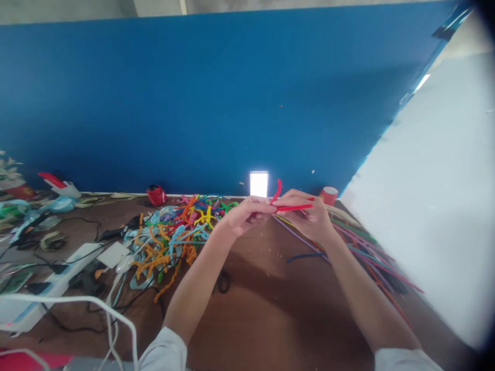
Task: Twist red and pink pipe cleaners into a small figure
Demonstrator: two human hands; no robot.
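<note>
A bent red pipe cleaner (294,207) is held between my two hands, above the far part of the table. My left hand (249,212) pinches it near its bend, where one end curls upward. On the other side, my right hand (307,214) has its fingers closed around the straight lengths that run to the right. The fingertips of both hands almost meet. Behind them stands a bright white screen (259,184), its content washed out. Part of the pipe cleaner is hidden by the fingers.
A tangled heap of colourful bent pipe cleaners (174,237) lies to the left. Straight pipe cleaners (371,252) lie at right. A white power strip (65,283) with cables sits far left. Red cans (157,195) and a red cup (329,195) stand by the blue partition (216,103).
</note>
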